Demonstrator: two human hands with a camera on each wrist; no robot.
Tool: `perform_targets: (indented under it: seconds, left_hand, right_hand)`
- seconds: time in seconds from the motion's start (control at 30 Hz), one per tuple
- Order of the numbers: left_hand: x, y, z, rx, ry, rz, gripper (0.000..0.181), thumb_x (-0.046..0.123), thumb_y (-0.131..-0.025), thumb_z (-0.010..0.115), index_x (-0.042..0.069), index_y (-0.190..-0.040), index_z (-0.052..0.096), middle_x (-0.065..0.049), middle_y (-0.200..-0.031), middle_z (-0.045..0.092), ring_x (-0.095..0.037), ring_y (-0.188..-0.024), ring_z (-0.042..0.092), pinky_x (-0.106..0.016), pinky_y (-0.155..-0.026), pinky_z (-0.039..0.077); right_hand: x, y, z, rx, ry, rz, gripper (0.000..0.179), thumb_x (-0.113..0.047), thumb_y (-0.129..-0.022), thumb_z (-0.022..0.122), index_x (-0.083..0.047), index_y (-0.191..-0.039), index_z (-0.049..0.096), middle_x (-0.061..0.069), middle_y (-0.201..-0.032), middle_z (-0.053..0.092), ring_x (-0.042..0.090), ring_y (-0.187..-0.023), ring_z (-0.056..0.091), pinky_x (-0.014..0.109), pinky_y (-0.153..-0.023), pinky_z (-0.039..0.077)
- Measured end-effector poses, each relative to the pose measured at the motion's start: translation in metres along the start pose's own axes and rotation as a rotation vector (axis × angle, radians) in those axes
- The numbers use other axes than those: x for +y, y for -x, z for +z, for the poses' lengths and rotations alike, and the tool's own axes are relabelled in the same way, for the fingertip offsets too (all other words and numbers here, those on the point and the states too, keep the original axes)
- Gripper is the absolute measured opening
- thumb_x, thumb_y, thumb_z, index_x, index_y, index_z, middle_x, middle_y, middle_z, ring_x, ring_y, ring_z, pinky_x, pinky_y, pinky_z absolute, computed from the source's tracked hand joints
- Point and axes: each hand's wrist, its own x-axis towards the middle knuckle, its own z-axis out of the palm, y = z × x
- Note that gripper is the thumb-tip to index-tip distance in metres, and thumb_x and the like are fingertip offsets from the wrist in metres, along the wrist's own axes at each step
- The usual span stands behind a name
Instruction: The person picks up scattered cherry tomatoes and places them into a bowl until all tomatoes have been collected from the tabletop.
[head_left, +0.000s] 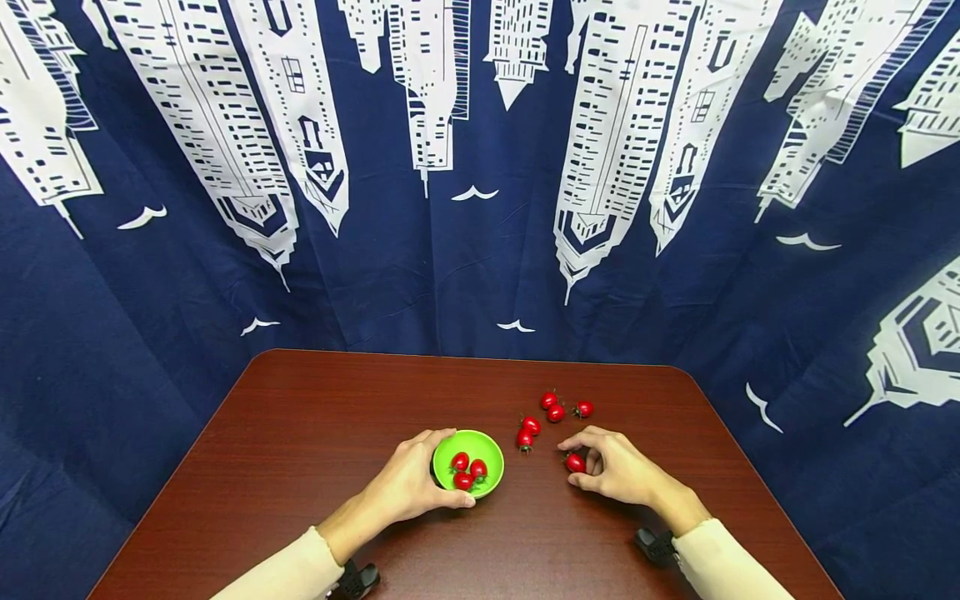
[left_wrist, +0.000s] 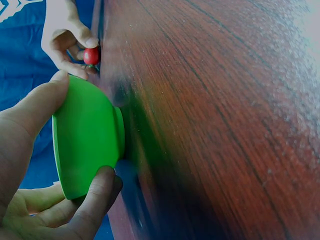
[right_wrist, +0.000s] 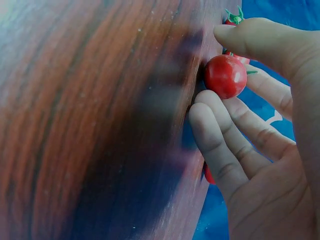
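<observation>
left sleeve [head_left: 288, 568] and right sleeve [head_left: 726, 560] are long, plain and cream. left camera [head_left: 358, 578] and right camera [head_left: 654, 547], worn beside them, are small, black and rounded. left grip [head_left: 408, 479] and right grip [head_left: 624, 471] are bare.

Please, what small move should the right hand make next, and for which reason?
Probably, the right hand should close its thumb and fingers gently on the tomato between them: the right wrist view shows a gap beside the thumb. The left hand holds the green bowl, where three tomatoes lie.
</observation>
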Motion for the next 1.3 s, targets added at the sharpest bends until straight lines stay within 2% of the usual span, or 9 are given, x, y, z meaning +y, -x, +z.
perform_targets:
  seconds: [0.17,0.4,0.67,1.0,1.3]
  left_hand:
    - [0.001,0.001,-0.001,0.003,-0.004,0.007,0.112,0.046,-0.071,0.113,0.001,-0.160,0.064,-0.016,-0.147,0.077,-0.037,-0.133,0.074,-0.060,-0.115,0.064]
    - [0.001,0.001,0.000,-0.002,-0.004,0.003,0.111,0.047,-0.072,0.113,0.001,-0.160,0.064,-0.017,-0.148,0.076,-0.037,-0.134,0.074,-0.060,-0.115,0.063]
    - [0.000,0.000,0.000,-0.006,0.000,0.000,0.111,0.048,-0.073,0.112,0.000,-0.161,0.063,-0.016,-0.147,0.076,-0.036,-0.134,0.074,-0.059,-0.115,0.064]
    - [0.002,0.001,0.000,-0.003,0.001,0.010,0.111,0.045,-0.072,0.113,-0.001,-0.160,0.063,-0.018,-0.149,0.076,-0.039,-0.136,0.073,-0.061,-0.116,0.064]
    - [0.003,0.001,-0.001,-0.004,0.000,0.005,0.110,0.046,-0.072,0.112,0.000,-0.160,0.063,-0.016,-0.147,0.077,-0.036,-0.133,0.074,-0.059,-0.114,0.064]
  right_hand:
    - [0.000,-0.002,0.001,0.000,-0.005,-0.015,0.039,-0.004,-0.093,0.095,-0.007,-0.130,0.081,0.002,-0.111,0.077,0.003,-0.077,0.068,0.022,-0.069,0.061]
    - [0.000,-0.002,0.001,-0.002,-0.005,-0.026,0.034,0.000,-0.093,0.093,-0.007,-0.124,0.083,0.000,-0.106,0.078,-0.002,-0.078,0.066,0.021,-0.068,0.061]
    - [-0.005,-0.003,0.000,0.017,-0.001,-0.032,0.032,0.003,-0.092,0.092,-0.008,-0.120,0.084,0.000,-0.100,0.078,0.006,-0.078,0.069,0.023,-0.067,0.062]
    - [-0.006,-0.005,0.001,0.015,0.017,-0.008,0.031,0.002,-0.093,0.091,-0.009,-0.120,0.084,-0.003,-0.105,0.079,-0.001,-0.079,0.067,0.022,-0.069,0.062]
    - [-0.011,-0.008,0.002,0.070,0.009,-0.070,0.029,0.002,-0.092,0.091,-0.008,-0.118,0.084,0.002,-0.107,0.082,-0.002,-0.079,0.068,0.022,-0.067,0.063]
